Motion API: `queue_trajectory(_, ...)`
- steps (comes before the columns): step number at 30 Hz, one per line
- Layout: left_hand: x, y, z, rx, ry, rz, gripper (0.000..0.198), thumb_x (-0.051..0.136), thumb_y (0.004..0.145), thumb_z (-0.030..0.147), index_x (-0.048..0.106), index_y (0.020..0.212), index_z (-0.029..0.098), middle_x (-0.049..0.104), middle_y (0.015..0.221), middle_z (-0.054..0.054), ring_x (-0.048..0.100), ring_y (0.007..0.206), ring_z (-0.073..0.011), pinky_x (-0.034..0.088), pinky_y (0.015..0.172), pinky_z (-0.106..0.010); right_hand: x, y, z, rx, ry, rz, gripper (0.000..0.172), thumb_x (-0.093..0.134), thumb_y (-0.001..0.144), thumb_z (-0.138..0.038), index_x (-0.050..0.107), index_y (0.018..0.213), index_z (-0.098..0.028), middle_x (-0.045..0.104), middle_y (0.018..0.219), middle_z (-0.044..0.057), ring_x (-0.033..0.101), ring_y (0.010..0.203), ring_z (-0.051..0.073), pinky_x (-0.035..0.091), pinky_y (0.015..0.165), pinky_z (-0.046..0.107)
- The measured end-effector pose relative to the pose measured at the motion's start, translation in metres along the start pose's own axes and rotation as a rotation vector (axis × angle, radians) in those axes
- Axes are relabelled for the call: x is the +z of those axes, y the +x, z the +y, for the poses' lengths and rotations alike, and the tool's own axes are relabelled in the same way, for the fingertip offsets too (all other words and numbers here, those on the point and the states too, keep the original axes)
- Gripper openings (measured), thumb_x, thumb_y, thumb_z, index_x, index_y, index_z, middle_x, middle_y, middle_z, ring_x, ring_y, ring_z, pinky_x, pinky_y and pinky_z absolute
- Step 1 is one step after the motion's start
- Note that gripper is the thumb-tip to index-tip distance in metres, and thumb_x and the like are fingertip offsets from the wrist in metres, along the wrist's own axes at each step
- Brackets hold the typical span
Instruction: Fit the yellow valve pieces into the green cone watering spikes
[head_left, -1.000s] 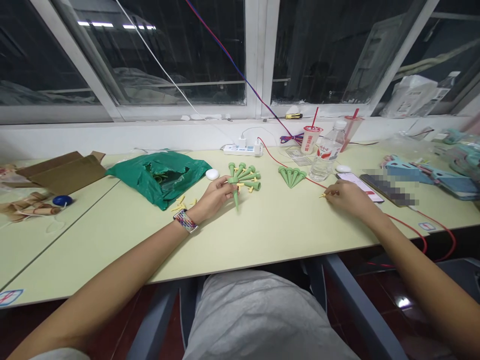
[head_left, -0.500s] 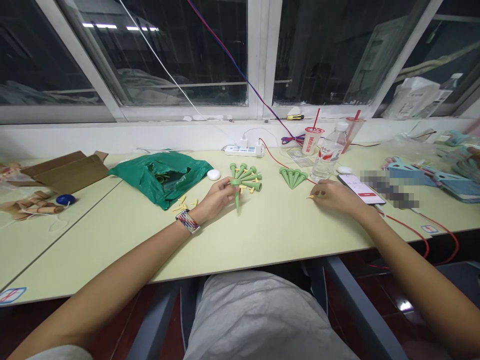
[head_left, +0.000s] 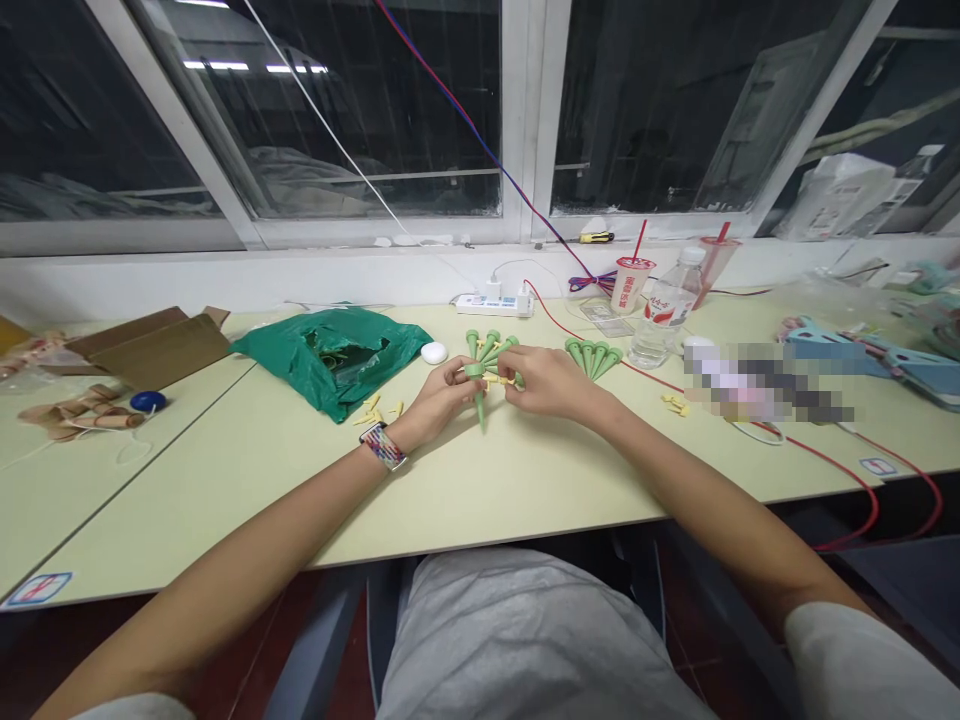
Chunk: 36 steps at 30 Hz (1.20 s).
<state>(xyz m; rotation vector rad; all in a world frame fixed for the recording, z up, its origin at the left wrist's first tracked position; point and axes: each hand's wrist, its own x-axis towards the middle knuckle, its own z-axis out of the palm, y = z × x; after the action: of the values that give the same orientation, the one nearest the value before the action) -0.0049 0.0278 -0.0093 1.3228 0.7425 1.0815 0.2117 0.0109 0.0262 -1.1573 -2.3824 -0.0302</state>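
Two bare hands work close together, the left hand (head_left: 442,392) curled around a light, stiff green plastic cone spike (head_left: 480,408), best held by its collar, while the right hand (head_left: 550,383) pinches a tiny, fiddly small yellow plastic peg (head_left: 499,380) between them.

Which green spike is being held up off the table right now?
The spike in the left hand, tip pointing down; the other spikes lie in two clusters on the table.

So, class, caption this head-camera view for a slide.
Left hand holds a green plastic spike, right hand beside it, above more spikes on a pale desk.
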Motion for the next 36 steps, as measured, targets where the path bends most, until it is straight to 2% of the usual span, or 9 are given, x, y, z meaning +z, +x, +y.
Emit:
queue_trajectory(4,-0.001,0.001,-0.002,0.007,0.021,0.002,0.036,0.089,0.07,0.026,0.064,0.095,0.018,0.062,0.084,0.002,0.058,0.077,-0.0123,0.045,0.07,-0.024,0.0,0.0,-0.001,0.044,-0.036,-0.015,0.009,0.061,0.087,-0.018,0.062,0.095,-0.022,0.07,0.1,0.003,0.06,0.082,0.02,0.027,0.063,0.031)
queue_trajectory(14,-0.006,0.004,-0.009,0.065,0.085,0.014,0.036,0.089,0.071,0.027,0.064,0.095,0.018,0.064,0.08,0.003,0.061,0.076,-0.0125,0.047,0.073,-0.025,0.004,-0.009,0.004,0.047,-0.034,0.054,0.009,0.061,0.088,-0.019,0.063,0.095,-0.022,0.07,0.099,0.003,0.059,0.076,0.019,0.026,0.062,0.031)
queue_trajectory(19,-0.005,0.001,-0.007,0.057,0.136,-0.022,0.036,0.09,0.074,0.03,0.065,0.097,0.017,0.067,0.081,0.002,0.064,0.077,-0.0134,0.048,0.072,-0.026,0.005,-0.011,0.004,0.042,-0.013,0.071,0.007,0.063,0.087,-0.019,0.064,0.094,-0.022,0.07,0.098,0.003,0.059,0.076,0.018,0.027,0.063,0.031)
queue_trajectory(25,-0.003,-0.001,-0.008,0.026,0.138,-0.056,0.042,0.092,0.075,0.033,0.066,0.104,0.018,0.072,0.083,0.0,0.068,0.079,-0.0156,0.05,0.073,-0.027,0.011,-0.013,0.0,0.004,0.167,0.116,0.009,0.066,0.088,-0.018,0.066,0.096,-0.021,0.071,0.098,0.002,0.06,0.074,0.015,0.035,0.066,0.028)
queue_trajectory(30,0.0,-0.003,-0.003,0.033,0.142,-0.058,0.042,0.093,0.074,0.035,0.067,0.103,0.019,0.073,0.083,-0.001,0.07,0.079,-0.0171,0.052,0.074,-0.029,0.015,-0.013,0.003,0.024,0.342,0.118,0.003,0.067,0.09,-0.018,0.069,0.091,-0.019,0.072,0.093,0.003,0.061,0.074,0.015,0.039,0.068,0.027)
queue_trajectory(31,0.001,-0.004,-0.001,0.042,0.158,-0.05,0.042,0.093,0.073,0.036,0.067,0.102,0.018,0.073,0.083,-0.001,0.07,0.079,-0.0172,0.052,0.074,-0.029,0.016,-0.012,0.004,0.034,0.375,0.104,0.006,0.066,0.092,-0.02,0.069,0.088,-0.019,0.072,0.089,0.003,0.061,0.074,0.015,0.04,0.068,0.027)
queue_trajectory(33,0.002,-0.005,0.002,0.059,0.185,-0.033,0.042,0.094,0.072,0.035,0.068,0.1,0.018,0.073,0.083,-0.001,0.069,0.079,-0.0172,0.053,0.073,-0.029,0.017,-0.011,0.005,0.087,0.465,0.044,0.022,0.059,0.099,-0.028,0.069,0.082,-0.019,0.071,0.083,0.003,0.061,0.07,0.015,0.041,0.067,0.027)
queue_trajectory(36,0.002,-0.004,0.002,0.079,0.184,-0.027,0.04,0.093,0.073,0.034,0.068,0.099,0.018,0.074,0.087,-0.002,0.069,0.08,-0.0167,0.053,0.074,-0.029,0.018,-0.01,0.006,0.208,0.642,-0.049,0.043,0.047,0.107,-0.043,0.068,0.078,-0.018,0.073,0.083,0.003,0.06,0.058,0.013,0.044,0.062,0.028)
